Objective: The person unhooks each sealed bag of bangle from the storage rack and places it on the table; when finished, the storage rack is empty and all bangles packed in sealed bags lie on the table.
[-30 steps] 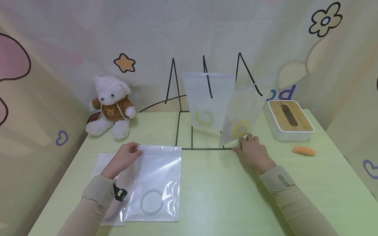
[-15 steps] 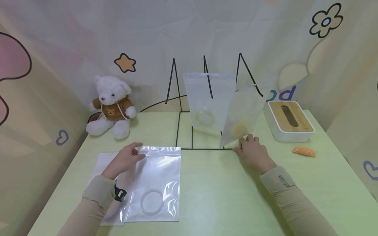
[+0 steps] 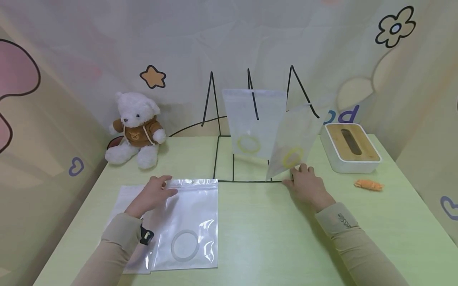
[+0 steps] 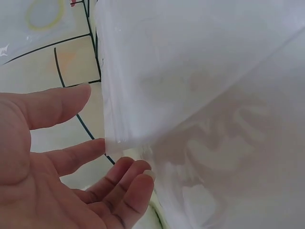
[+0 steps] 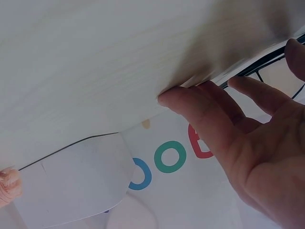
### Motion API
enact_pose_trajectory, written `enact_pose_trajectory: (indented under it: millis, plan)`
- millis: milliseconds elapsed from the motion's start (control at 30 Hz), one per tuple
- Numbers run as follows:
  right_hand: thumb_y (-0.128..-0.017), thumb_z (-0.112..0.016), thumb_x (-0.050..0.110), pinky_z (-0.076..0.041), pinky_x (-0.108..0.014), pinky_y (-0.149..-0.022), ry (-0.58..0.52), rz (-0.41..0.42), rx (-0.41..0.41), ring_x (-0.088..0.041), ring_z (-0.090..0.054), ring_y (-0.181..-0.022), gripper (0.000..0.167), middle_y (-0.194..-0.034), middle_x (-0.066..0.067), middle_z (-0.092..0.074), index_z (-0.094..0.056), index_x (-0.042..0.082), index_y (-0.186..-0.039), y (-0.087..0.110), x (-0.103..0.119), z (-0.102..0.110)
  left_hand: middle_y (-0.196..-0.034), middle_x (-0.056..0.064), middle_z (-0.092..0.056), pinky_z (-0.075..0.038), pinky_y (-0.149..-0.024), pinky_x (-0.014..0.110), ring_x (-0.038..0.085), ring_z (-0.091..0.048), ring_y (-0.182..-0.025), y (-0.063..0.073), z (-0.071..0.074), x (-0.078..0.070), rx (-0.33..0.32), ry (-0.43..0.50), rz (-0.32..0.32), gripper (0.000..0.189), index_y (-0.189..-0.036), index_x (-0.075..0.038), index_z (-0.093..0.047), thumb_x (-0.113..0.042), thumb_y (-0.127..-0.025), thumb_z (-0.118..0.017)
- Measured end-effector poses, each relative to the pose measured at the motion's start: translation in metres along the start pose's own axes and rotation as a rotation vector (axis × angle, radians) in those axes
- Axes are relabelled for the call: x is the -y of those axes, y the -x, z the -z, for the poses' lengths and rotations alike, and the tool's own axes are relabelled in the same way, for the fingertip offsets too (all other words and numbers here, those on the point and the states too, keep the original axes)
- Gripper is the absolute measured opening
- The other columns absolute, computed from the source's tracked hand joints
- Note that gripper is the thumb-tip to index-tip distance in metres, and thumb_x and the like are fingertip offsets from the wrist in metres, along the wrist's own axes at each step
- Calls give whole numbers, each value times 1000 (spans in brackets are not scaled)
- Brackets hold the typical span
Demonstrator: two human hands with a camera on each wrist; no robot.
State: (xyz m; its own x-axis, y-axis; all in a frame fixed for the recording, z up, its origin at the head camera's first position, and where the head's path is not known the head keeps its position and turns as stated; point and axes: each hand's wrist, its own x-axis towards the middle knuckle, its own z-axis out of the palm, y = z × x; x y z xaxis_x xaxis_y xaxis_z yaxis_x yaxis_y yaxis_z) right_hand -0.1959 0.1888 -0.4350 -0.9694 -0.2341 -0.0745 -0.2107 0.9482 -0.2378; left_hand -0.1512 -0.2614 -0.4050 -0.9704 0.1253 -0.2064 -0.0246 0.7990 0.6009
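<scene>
A clear zip bag [image 3: 198, 214] with a pale ring printed or enclosed near its bottom lies on the table, overlapping another bag [image 3: 137, 260] at its left. My left hand [image 3: 152, 194] is at the upper left corner of the top bag. In the left wrist view the thumb [image 4: 62, 107] and forefinger stand apart, and a fingertip touches the bag's corner. My right hand [image 3: 305, 186] rests its fingertips on the table beside the front right corner of the black wire rack [image 3: 247, 181]. Two translucent bags with yellow rings, a rear bag [image 3: 254, 123] and a front bag [image 3: 295, 133], hang on its hooks.
A white teddy bear [image 3: 136, 131] in a brown hoodie sits at the back left. At right stand a white tissue box [image 3: 352, 166] with a wooden lid and, before it, a small orange wrapped item [image 3: 368, 184]. A printed curtain [image 3: 179, 35] closes off the back.
My left thumb and forefinger have parted from the pinch on the top bag's corner, and the bag's upper edge has settled slightly lower. The right hand has stayed in place.
</scene>
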Motion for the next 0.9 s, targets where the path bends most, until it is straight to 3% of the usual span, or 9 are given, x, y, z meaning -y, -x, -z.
enact_pose_trajectory:
  millis: [300,533,700,800,900]
  plan:
    - [-100,-50,38,-48,-60,-72,-1,2,-2,-44,-41,-108,61,-126,-31,-41,-42,-7,-140,1,0,1,-117,32,-40,-43,-87,51,38,-46,-99,0,-4,-1,6,-55,4,63,-139,12,-42,-27,-94,-61]
    - [-100,-50,38,-49,-60,-72,1,4,-5,-45,-41,-108,61,-126,-31,-41,-43,-7,-140,0,0,-1,-120,37,-39,-40,-89,55,44,-38,-108,-1,-4,-1,38,-96,-4,68,-140,14,-39,-29,-93,-62]
    - [-100,-50,38,-49,-59,-71,-3,5,-4,-43,-41,-106,60,-124,-30,-41,-43,-7,-139,0,0,0,-131,44,-28,-33,-97,63,52,-30,-119,-4,-4,-3,72,-107,26,76,-145,14,-29,-33,-94,-60]
    - [-100,-50,38,-49,-58,-70,-6,5,-3,-43,-41,-105,60,-123,-30,-41,-43,-7,-139,1,0,0,-137,43,-21,-28,-100,65,53,-24,-126,-6,-6,-6,58,-98,49,82,-149,11,-20,-36,-94,-59]
    - [-100,-50,38,-49,-57,-69,-4,5,-3,-42,-41,-104,60,-123,-29,-41,-43,-7,-139,1,-1,-1,-138,39,-20,-29,-102,63,50,-22,-127,-10,-6,-17,0,-56,41,83,-150,10,-18,-36,-94,-59]
